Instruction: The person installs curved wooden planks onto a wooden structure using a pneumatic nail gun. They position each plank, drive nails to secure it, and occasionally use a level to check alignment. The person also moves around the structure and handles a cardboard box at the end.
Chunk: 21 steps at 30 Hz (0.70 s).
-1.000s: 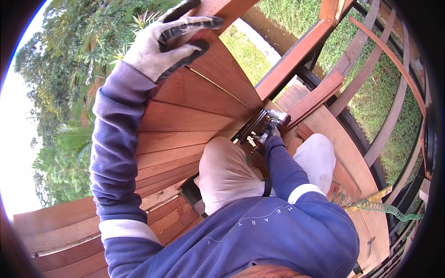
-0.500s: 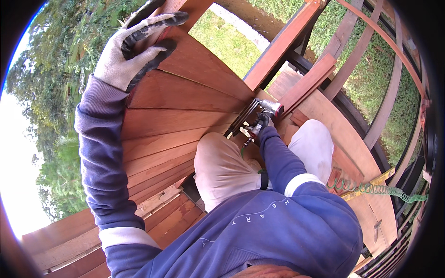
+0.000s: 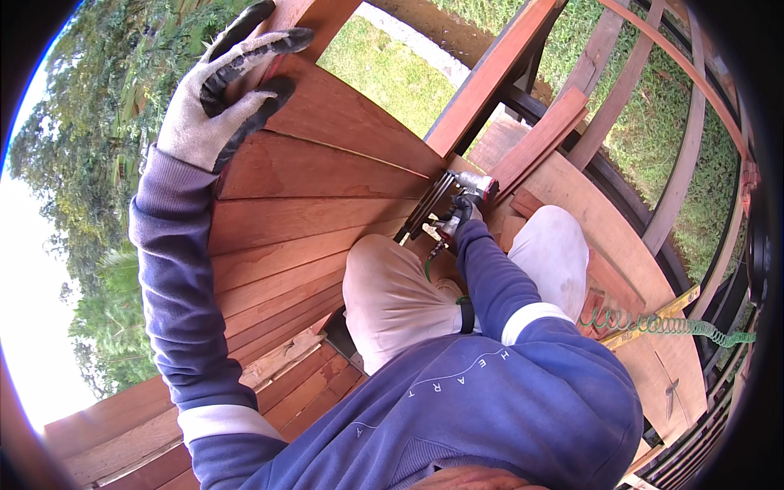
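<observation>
My left hand [image 3: 214, 102], in a grey glove with black fingertips, grips the far outer edge of a reddish wooden board [image 3: 351, 114]. This board belongs to a row of fanned, tapering boards forming a slatted wall at the left. My right hand [image 3: 467, 209], in a dark glove, is closed round the handle of a silver and black nail gun [image 3: 474, 184]. The gun's magazine and nose lie close to the narrow lower ends of the boards; whether the nose touches wood cannot be made out. My knees are bent on both sides of the right forearm.
A green coiled air hose [image 3: 678, 325] runs to the right across a yellow level or rule [image 3: 653, 318]. A curved plywood sheet [image 3: 629, 220] lies right of my knees, with loose wood strips [image 3: 543, 139] nearby. Curved slats [image 3: 686, 171] and dark metal framing stand beyond, over grass.
The view has shifted slightly. My left hand stays on the board's edge and my right hand still holds the nail gun in about the same place.
</observation>
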### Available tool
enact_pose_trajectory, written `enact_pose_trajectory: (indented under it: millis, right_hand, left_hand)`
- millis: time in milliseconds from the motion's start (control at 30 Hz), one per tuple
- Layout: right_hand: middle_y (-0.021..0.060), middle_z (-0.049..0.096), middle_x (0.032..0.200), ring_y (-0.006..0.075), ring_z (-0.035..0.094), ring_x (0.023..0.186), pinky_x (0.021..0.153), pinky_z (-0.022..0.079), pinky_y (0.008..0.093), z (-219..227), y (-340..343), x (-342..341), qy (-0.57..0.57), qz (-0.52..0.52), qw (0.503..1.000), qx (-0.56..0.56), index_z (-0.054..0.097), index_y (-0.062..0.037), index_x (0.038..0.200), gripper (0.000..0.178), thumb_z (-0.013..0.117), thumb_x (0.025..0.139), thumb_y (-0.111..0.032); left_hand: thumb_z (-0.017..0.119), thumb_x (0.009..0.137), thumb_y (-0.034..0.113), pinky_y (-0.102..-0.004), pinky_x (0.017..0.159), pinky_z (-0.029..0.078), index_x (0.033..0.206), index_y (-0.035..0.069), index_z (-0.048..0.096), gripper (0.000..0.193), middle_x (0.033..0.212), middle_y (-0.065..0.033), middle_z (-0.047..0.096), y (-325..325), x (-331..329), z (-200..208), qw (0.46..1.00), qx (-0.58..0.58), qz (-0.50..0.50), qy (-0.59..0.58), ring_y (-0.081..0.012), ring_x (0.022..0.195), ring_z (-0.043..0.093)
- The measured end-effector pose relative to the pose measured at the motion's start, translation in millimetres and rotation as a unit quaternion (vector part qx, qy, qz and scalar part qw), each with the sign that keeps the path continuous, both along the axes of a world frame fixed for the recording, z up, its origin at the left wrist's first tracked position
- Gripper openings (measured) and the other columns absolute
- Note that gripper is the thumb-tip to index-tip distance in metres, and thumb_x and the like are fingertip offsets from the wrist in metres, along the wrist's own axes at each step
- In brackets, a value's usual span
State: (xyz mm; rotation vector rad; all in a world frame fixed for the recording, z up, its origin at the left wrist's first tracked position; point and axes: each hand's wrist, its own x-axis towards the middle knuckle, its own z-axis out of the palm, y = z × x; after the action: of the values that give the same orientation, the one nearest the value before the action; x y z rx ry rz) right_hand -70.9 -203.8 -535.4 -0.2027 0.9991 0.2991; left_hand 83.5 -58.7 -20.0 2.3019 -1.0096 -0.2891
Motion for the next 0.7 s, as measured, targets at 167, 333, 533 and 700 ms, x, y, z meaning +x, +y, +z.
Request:
enact_pose_trajectory:
  millis: [167, 333, 533, 700]
  right_hand:
    - [0.0031, 0.05, 0.066, 0.0203, 0.05, 0.055, 0.054, 0.048, 0.0457, -9.0, 0.8, 0.3, 0.024, 0.007, 1.0, -0.001, 0.057, -0.012, 0.091, 0.012, 0.062, 0.08, -0.015]
    - [0.0028, 0.049, 0.066, 0.0203, 0.05, 0.055, 0.057, 0.049, 0.0494, 1.6, -0.2, -0.1, 0.019, 0.006, 1.0, -0.003, 0.057, -0.012, 0.092, 0.014, 0.062, 0.08, -0.014]
    - [0.0025, 0.049, 0.066, 0.0208, 0.049, 0.055, 0.059, 0.049, 0.0519, -0.2, 0.2, 0.8, 0.026, 0.002, 1.0, -0.007, 0.056, -0.0123, 0.093, 0.016, 0.062, 0.079, -0.014]
    - [0.0025, 0.048, 0.066, 0.0206, 0.049, 0.054, 0.056, 0.047, 0.0487, -7.6, 1.0, -0.6, 0.024, 0.005, 0.999, 0.024, 0.057, -0.0123, 0.089, 0.013, 0.064, 0.079, -0.014]
  left_hand:
    - [0.057, 0.08, -0.009, -0.0298, 0.105, 0.035, 0.125, 0.003, 0.056, 0.047, 0.141, -0.0105, 0.043, -8.8, -4.2, -0.6, 0.996, -0.062, 0.03, 0.052, -0.0183, 0.128, 0.042]
    - [0.059, 0.078, -0.013, -0.0289, 0.106, 0.034, 0.124, 0.003, 0.058, 0.049, 0.137, -0.0085, 0.049, -6.2, -4.6, -2.6, 0.989, -0.09, 0.063, 0.098, -0.0151, 0.124, 0.046]
    - [0.062, 0.078, -0.008, -0.0279, 0.105, 0.034, 0.124, 0.003, 0.058, 0.047, 0.138, -0.0084, 0.048, -1.8, 1.6, -1.2, 0.999, -0.031, 0.036, 0.015, -0.0149, 0.123, 0.046]
    - [0.063, 0.078, -0.007, -0.029, 0.107, 0.031, 0.121, 0.004, 0.06, 0.044, 0.14, -0.0091, 0.047, -8.2, -2.9, 0.5, 0.998, -0.035, 0.041, 0.029, -0.017, 0.128, 0.042]
